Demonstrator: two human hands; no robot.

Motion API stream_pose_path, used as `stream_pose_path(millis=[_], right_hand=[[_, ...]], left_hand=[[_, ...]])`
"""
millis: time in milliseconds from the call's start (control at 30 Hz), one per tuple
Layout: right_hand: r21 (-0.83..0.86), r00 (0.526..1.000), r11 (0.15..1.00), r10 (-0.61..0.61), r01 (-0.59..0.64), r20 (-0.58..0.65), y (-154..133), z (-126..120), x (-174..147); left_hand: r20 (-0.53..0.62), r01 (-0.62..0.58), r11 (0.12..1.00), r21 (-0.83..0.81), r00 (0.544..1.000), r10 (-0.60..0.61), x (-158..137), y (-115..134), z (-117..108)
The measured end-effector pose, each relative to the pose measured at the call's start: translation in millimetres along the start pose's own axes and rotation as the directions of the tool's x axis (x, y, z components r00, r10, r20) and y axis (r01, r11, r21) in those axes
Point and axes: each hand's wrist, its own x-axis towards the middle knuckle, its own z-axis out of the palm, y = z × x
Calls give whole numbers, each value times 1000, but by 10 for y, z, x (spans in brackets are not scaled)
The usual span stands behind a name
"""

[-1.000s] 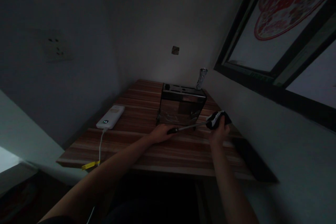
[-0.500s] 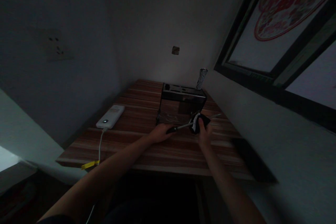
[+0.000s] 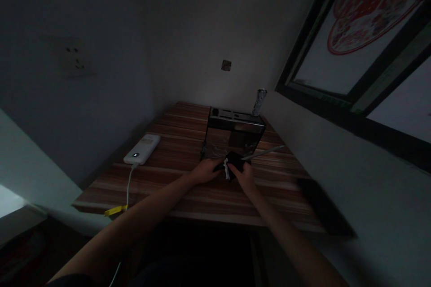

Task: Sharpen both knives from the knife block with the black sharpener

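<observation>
A knife (image 3: pixel 262 152) with a dark handle and a long, narrow grey blade lies across in front of me, its tip pointing right. My left hand (image 3: pixel 205 171) is closed around the handle. My right hand (image 3: pixel 245 176) pinches a black cloth (image 3: pixel 235 161) with a white edge around the blade, close to the handle. The cloth hides that part of the blade. Just behind my hands stands a dark knife block (image 3: pixel 235 132) with slots in its top. A silver, foil-like handle (image 3: pixel 259 102) sticks up from its right end.
The wood-grain table (image 3: pixel 182 197) stands in a corner between walls. A white power bank (image 3: pixel 142 149) with a cable (image 3: pixel 128 184) and a yellow tag (image 3: pixel 115 210) is at left. A dark flat object (image 3: pixel 325 206) lies along the right edge. A dark-framed window (image 3: pixel 323 54) is at right.
My right hand has slid the cloth left along the blade, from near the tip end to beside the handle. The left hand has stayed in place.
</observation>
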Motion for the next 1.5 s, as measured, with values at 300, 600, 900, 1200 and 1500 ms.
stream_pose_path(millis=[300,600,900,1200,1500], right_hand=[[-4,1000,1000,14,-14,-10,10,11,2],[87,1000,996,9,-9,-3,12,-32,42],[193,989,980,69,-43,-132,19,-156,117],[373,893,927,132,43,-431,-5,-378,278],[410,704,888,156,207,-693,-63,-703,411]], left_hand=[[9,-8,1000,8,1000,7,-1,-30,11],[-6,8,1000,-6,1000,-8,-1,21,-14],[-25,39,998,-45,999,-40,24,68,-25],[-7,35,999,-28,999,-35,13,89,-45],[-3,-56,995,-81,998,56,8,154,-82]])
